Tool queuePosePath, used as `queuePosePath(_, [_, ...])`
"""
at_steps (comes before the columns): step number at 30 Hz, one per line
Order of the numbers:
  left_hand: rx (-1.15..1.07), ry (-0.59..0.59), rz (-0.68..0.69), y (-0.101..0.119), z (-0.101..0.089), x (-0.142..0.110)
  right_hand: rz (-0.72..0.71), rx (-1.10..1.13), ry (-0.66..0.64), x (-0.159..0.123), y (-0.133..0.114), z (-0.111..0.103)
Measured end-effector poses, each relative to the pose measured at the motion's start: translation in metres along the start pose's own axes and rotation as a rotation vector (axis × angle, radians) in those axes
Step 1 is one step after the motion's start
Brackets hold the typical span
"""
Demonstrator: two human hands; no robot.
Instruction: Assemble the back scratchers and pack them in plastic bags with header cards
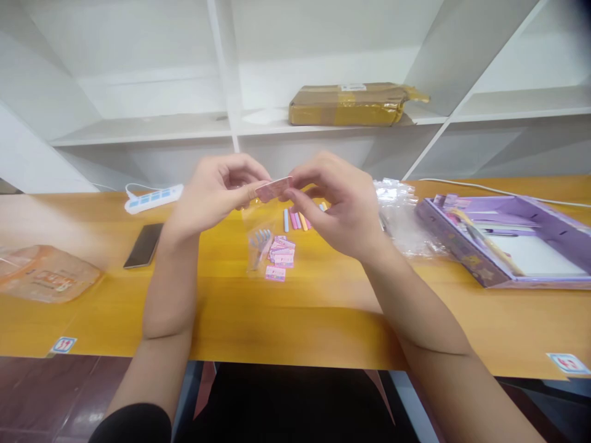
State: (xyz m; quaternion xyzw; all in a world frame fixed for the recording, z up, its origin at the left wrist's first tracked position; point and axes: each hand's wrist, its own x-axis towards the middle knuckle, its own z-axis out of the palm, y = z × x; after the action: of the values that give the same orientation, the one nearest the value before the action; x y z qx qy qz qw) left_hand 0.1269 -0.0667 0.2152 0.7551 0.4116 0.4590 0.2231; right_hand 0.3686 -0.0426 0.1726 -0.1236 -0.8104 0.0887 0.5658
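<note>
A small pink card (pixel 276 188) is held up above the table between both hands. The thumb and fingers of my left hand (pixel 220 187) close on its left end. My right hand (pixel 339 200) pinches the right end. Clear plastic hangs blurred just under my left fingers; I cannot tell whether they hold it. Below, a clear bag (pixel 255 255) with several blue sticks in it lies on the table. Beside it is a loose pile of pink and purple printed cards (pixel 282 252). Several pastel sticks (pixel 295 219) lie in a row behind, partly covered by my right hand.
Clear plastic bags (pixel 406 224) lie right of my right hand, next to a purple box (pixel 480 261) holding papers and a pen. To the left are a phone (pixel 144 245), a power strip (pixel 154 198) and an orange-printed bag (pixel 48 274). A taped carton (pixel 346 106) sits on the shelf.
</note>
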Motion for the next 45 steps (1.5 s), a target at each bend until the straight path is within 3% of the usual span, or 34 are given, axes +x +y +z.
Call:
queuePosePath(6, [-0.019,0.002,-0.01,0.0,0.001,0.0,0.049,-0.109,0.006,-0.003,0.007,-0.001])
queuePosePath(13, [-0.002,-0.019,0.046,-0.006,-0.004,0.0,-0.053,-0.179,-0.017,0.0,0.008,-0.003])
queuePosePath(27, [-0.071,-0.033,0.027,-0.012,-0.007,0.005,0.0,-0.163,-0.066,-0.006,0.012,0.002])
queuePosePath(38, [-0.048,-0.038,-0.014,-0.009,-0.005,0.005,-0.129,-0.294,-0.062,-0.003,0.009,0.004])
queuePosePath(45, [-0.109,-0.031,-0.015,-0.01,-0.005,0.005,-0.13,-0.333,-0.079,-0.004,0.009,0.005])
